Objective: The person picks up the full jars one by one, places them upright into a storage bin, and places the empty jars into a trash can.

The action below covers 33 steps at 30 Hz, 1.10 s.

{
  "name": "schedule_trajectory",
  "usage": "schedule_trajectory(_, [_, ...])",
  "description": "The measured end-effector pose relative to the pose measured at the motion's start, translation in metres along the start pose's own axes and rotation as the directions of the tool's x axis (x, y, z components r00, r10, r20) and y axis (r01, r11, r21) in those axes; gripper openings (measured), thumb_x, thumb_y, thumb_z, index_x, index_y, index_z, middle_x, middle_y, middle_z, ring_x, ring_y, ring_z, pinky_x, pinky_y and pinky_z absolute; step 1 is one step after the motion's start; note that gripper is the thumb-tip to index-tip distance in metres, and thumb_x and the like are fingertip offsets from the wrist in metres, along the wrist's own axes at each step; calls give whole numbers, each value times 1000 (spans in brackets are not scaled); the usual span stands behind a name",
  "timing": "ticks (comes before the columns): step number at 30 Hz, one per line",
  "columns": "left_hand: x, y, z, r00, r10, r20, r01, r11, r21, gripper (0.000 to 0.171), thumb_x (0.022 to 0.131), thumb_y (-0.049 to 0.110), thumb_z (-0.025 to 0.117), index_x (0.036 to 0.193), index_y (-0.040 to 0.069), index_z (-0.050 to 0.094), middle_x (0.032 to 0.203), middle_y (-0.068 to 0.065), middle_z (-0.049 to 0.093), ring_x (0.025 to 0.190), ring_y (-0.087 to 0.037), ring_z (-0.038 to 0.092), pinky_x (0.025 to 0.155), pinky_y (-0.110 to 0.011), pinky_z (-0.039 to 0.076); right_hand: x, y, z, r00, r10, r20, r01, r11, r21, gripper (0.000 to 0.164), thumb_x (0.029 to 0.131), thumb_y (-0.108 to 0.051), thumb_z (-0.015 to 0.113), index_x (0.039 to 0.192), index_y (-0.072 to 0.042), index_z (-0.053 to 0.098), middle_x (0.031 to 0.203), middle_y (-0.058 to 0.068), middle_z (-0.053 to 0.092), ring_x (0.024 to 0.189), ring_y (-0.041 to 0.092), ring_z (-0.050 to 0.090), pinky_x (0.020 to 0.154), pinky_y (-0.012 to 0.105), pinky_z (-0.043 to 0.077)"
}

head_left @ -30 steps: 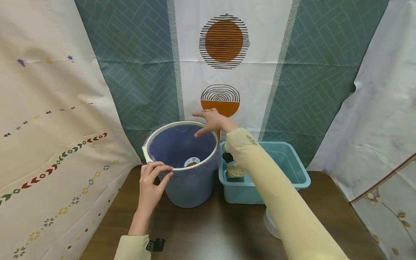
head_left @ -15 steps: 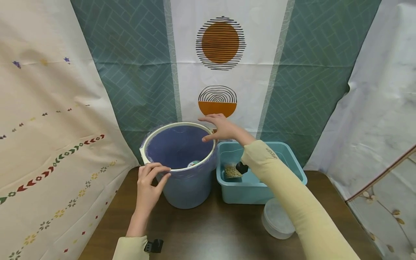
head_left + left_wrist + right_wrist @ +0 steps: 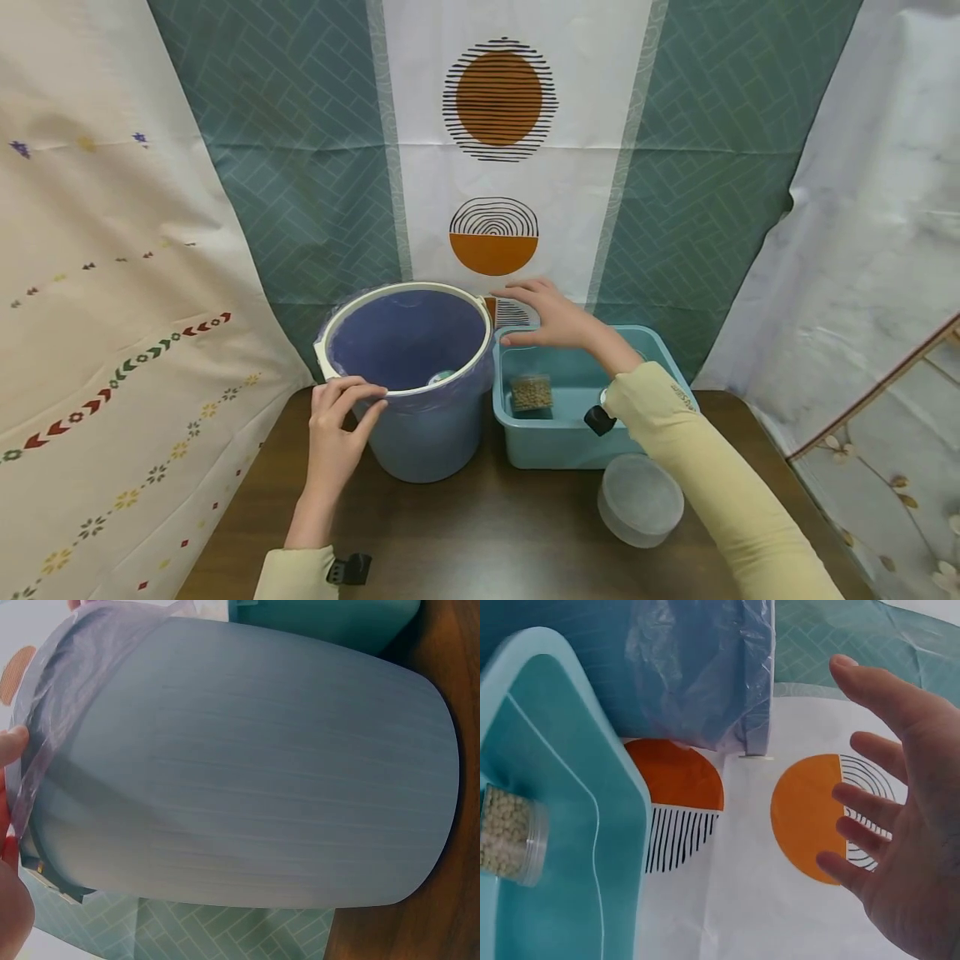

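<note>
A blue-grey trash can [image 3: 423, 442] stands at the back left of the table, a thin plastic liner [image 3: 97, 660] folded over its pale rim [image 3: 401, 289]. My left hand [image 3: 337, 429] pinches the near-left rim, thumb outside the can and fingertips on top. Down inside the can, a small round white-and-green item [image 3: 441, 377] is partly hidden by the near rim. My right hand [image 3: 555, 321] hovers above the left back part of a teal basin [image 3: 558, 446], fingers spread and holding nothing; the right wrist view also shows this hand [image 3: 907, 795] apart from the can.
Inside the basin lies a clear jar of beige pellets [image 3: 531, 392]. A round translucent container [image 3: 641, 496] stands on the brown table [image 3: 480, 542], in front of the basin. Patterned cloths [image 3: 675, 150] hang behind and at both sides.
My right hand has moved from over the can's rim rightward and slightly down, to above the basin. The round container shows fully now. My left hand keeps its grip on the rim.
</note>
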<state>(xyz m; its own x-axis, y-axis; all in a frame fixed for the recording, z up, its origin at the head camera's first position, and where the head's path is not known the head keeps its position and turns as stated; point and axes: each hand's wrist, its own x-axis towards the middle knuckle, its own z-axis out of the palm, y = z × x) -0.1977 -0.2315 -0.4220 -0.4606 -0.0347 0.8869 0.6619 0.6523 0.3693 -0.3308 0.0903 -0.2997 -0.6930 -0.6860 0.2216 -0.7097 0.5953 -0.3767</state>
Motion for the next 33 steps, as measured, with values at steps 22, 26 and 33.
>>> schedule_trajectory(22, [-2, -1, 0, 1000, -16, 2, 16, 1000, 6, 32, 69, -10, 82, 93, 10, 76, 97, -12, 63, 95, -25, 48, 92, -24, 31, -88, -1, 5, 987, 64, -144, -65, 998, -3, 72, 86, -43, 75, 149, -26, 44, 154, 8, 40, 140, 32, 33, 108, 62, 37])
schedule_trajectory(26, [-2, 0, -1, 1000, -4, 2, 4, 1000, 8, 32, 68, -10, 82, 93, 9, 75, 97, -12, 63, 95, -26, 48, 92, -24, 31, -110, -4, 9, 983, 64, -173, -73, 996, -44, 72, 86, -43, 75, 149, -25, 44, 154, 9, 41, 138, 32, 36, 106, 61, 40])
schedule_trajectory(33, [0, 0, 0, 1000, 11, -3, -11, 1000, 4, 32, 69, -10, 82, 94, 9, 75, 97, -11, 63, 93, -27, 47, 90, -25, 31, -149, -6, 25, 961, 41, -274, -65, 995, -79, 71, 85, -36, 77, 148, -30, 44, 152, 7, 42, 138, 31, 38, 103, 58, 42])
